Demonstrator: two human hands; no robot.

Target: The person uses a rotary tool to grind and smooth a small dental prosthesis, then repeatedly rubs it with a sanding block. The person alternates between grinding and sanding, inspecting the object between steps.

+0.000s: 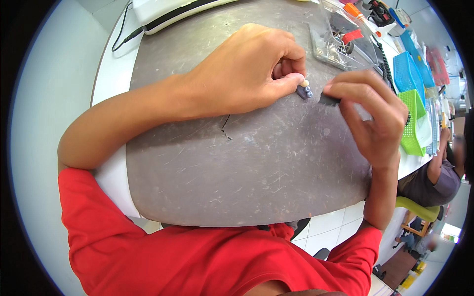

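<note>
My left hand (249, 69) reaches across the upper middle of a scratched grey work mat (237, 177). Thumb and fingertips are pinched on a small dental model piece (304, 92), purple-grey, with a cream tooth-shaped part at its top. To its right, my right hand (377, 111) pinches a small, thin, dark flat piece (329, 100); its exact kind is hard to make out. A short gap separates the dark piece from the dental model. The other fingers of my right hand curl loosely, slightly blurred.
A clear plastic box (340, 59) with small metal bits stands at the far right of the mat. Blue (409, 74) and green baskets (411, 123) line the right side. At the far left sits a white device (173, 11) with a black cable. Another person (429, 180) sits further right.
</note>
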